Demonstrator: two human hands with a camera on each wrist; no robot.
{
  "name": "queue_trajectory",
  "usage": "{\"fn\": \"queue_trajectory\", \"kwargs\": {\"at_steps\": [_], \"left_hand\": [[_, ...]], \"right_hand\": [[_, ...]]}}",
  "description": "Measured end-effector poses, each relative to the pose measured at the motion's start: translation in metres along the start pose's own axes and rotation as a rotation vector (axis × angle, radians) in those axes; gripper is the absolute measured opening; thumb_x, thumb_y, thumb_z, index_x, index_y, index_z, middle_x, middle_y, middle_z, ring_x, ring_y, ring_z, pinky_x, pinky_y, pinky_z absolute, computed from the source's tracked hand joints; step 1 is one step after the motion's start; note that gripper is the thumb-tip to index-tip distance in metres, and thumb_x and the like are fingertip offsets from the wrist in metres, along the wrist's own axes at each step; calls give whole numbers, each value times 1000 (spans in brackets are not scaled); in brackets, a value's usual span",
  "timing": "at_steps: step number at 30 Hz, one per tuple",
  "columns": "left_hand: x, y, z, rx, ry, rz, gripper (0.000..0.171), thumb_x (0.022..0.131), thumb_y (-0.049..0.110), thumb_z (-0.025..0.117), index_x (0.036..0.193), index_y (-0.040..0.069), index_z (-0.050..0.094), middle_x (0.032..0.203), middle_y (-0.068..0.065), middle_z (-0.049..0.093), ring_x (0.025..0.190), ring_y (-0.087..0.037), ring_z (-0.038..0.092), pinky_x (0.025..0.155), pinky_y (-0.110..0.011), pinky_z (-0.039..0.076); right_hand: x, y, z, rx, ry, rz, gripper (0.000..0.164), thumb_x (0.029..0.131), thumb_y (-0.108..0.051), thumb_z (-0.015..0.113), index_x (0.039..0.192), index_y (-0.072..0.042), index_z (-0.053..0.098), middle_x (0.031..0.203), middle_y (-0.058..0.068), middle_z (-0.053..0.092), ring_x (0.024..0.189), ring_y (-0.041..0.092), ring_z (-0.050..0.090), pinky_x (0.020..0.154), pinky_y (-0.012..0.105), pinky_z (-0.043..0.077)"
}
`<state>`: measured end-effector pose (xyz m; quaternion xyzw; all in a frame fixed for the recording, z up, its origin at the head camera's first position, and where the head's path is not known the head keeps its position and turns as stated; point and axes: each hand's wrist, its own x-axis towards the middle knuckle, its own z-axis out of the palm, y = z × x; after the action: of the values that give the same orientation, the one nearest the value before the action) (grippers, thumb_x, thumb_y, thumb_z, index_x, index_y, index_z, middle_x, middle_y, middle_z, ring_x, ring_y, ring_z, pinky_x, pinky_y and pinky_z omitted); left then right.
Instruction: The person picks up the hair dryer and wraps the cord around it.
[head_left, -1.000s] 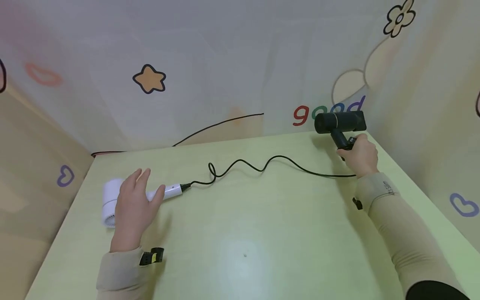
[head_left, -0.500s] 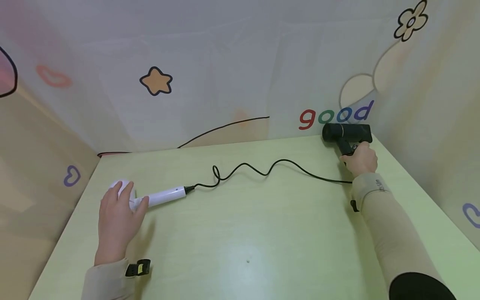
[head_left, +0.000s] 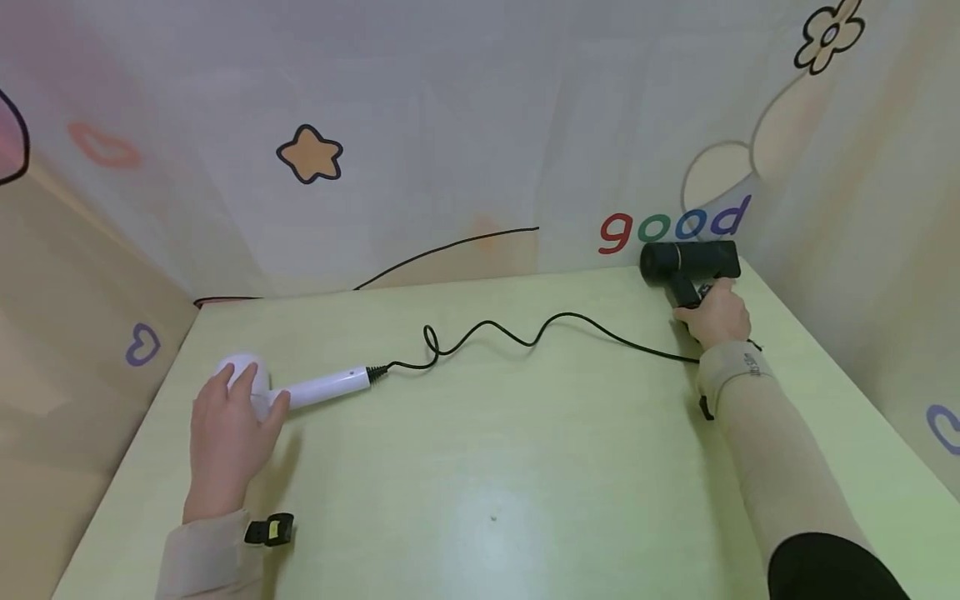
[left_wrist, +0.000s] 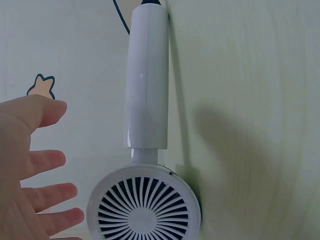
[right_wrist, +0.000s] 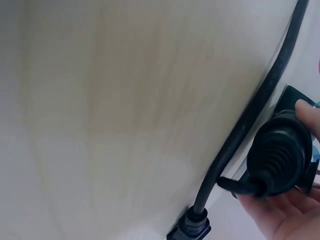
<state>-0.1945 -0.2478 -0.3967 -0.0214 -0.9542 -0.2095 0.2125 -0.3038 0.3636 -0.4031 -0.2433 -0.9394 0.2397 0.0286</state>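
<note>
1. Black hair dryer (head_left: pixel 690 261), lower against the backdrop than a second ago, is at the table's (head_left: pixel 562 450) far right corner; it seems nearly set down, though contact is unclear.
2. Right grip (head_left: pixel 716 317) grasps its handle.
3. Left grip (head_left: pixel 225 437) has shifted left, fingers spread by the white hair dryer's (head_left: pixel 326 389) head, grasping nothing.
4. Black cable (head_left: pixel 567 315) snakes across the pale table; a star-printed backdrop (head_left: pixel 450 125) hangs behind.

The word "good" (head_left: pixel 677 226) in red, green, blue and purple letters stands on the pale, cartoon-printed backdrop (head_left: pixel 450 125); dark lettering on the beige fabric right sleeve (head_left: pixel 776 458) is illegible.
</note>
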Motion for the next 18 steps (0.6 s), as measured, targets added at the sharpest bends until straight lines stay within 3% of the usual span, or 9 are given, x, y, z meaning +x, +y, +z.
{"fn": "queue_trajectory", "kwargs": {"at_steps": [2, 4, 9, 18], "left_hand": [[0, -2, 1, -3, -3, -2, 54, 86, 23, 64, 125, -12, 49, 130, -41, 41, 119, -56, 36, 101, -62, 26], [0, -4, 2, -4, -20, -16, 55, 87, 23, 63, 127, -12, 48, 130, -42, 40, 119, -57, 35, 101, -63, 25], [-1, -8, 2, -3, -74, -54, 59, 90, 26, 59, 130, -14, 44, 132, -43, 37, 121, -58, 32, 103, -63, 22], [-2, -17, 3, -5, -104, -72, 61, 93, 30, 55, 132, -15, 41, 132, -44, 34, 121, -59, 31, 103, -64, 21]], "right_hand": [[0, 4, -3, 15, -19, -4, 93, 88, -47, 58, 143, 14, 13, 123, 40, 45, 103, 47, 49, 86, 54, 45], [2, 9, -6, 18, -27, -10, 80, 92, -48, 49, 136, 15, 29, 118, 37, 50, 97, 43, 51, 79, 51, 47], [7, 22, -18, 26, -54, 12, 56, 99, -37, 35, 116, 13, 54, 113, 30, 56, 90, 36, 51, 75, 44, 45], [0, 30, -27, -27, -159, 75, 61, 99, -41, 30, 135, 6, 45, 135, 28, 45, 119, 46, 42, 97, 58, 34]]}}
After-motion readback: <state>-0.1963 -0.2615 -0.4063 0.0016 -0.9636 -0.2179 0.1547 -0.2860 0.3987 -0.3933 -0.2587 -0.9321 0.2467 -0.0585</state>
